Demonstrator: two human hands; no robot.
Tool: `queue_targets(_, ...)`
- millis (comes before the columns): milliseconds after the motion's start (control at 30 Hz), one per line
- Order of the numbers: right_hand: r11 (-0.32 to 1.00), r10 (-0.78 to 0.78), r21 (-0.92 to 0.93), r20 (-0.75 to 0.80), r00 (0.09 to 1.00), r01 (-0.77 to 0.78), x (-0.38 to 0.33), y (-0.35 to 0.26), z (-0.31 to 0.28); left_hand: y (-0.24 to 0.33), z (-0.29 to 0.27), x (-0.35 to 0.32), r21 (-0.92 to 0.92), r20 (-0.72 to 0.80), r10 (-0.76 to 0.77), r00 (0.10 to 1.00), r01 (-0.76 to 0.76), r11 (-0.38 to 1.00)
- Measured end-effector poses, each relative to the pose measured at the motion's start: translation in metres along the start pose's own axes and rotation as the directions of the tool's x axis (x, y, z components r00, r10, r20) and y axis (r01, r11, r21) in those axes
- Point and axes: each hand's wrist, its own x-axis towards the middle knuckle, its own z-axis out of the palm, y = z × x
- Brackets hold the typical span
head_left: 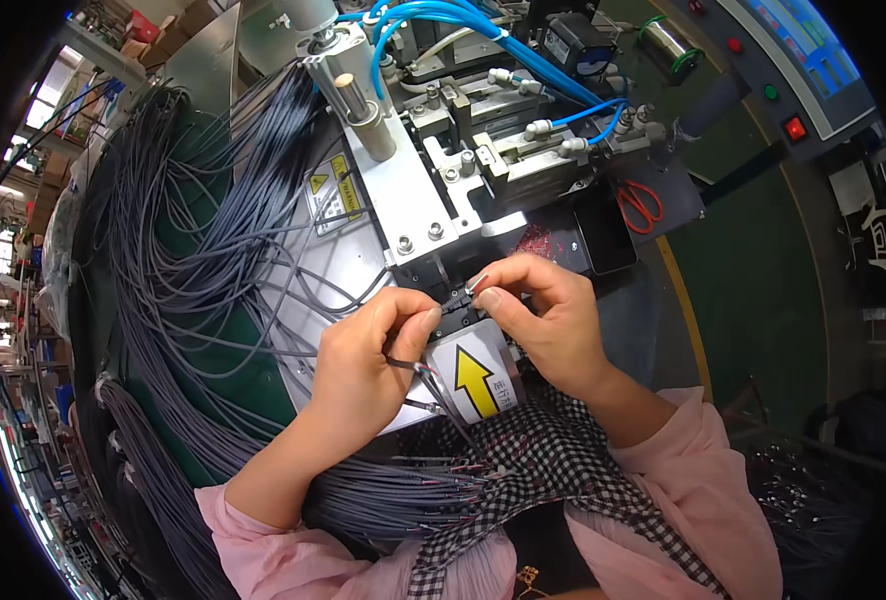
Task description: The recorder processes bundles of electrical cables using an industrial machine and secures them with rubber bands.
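My left hand (368,345) is closed in a pinch on a thin grey cable, with a stretch of it hanging below my fingers. My right hand (553,315) pinches the small red and white wire ends (478,284) of a cable, thumb against forefinger. Both sets of fingertips meet close together at a small dark metal fixture (455,300) at the front of a bench machine (408,190). Just below the fixture is a white plate with a yellow arrow (474,380). My fingers partly hide the work between them.
A large bundle of grey cables (153,260) spreads over the left side, and another bundle with stripped ends (403,495) lies across my lap. Blue air hoses (553,70) run over the machine. A black tray (603,235), red wire scraps (541,240) and a control panel (798,60) are at right.
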Motion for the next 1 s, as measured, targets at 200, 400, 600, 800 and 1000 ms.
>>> queue_targets(200,0.999,0.0,-0.053,-0.007,1.0,-0.001,0.001,-0.001,-0.001,0.006,-0.002,0.001,-0.161,0.163,-0.225,0.961,0.251,0.954)
queue_targets(400,0.996,-0.036,-0.078,0.026,0.999,0.038,0.001,-0.001,-0.005,0.008,-0.002,0.002,-0.2,0.204,-0.277,0.939,0.317,0.927)
queue_targets(600,0.994,0.08,0.064,0.085,0.993,-0.086,0.0,0.002,-0.008,0.009,-0.003,0.003,-0.316,0.267,-0.345,0.9,0.42,0.851)
queue_targets(800,0.935,0.201,0.238,0.257,0.945,-0.263,0.005,-0.007,-0.016,0.008,-0.001,0.001,-0.403,0.192,-0.267,0.944,0.324,0.856)
queue_targets(1000,0.972,0.146,0.152,0.207,0.967,-0.179,0.004,-0.01,-0.012,0.008,-0.004,0.0,-0.316,0.241,-0.311,0.919,0.378,0.871)
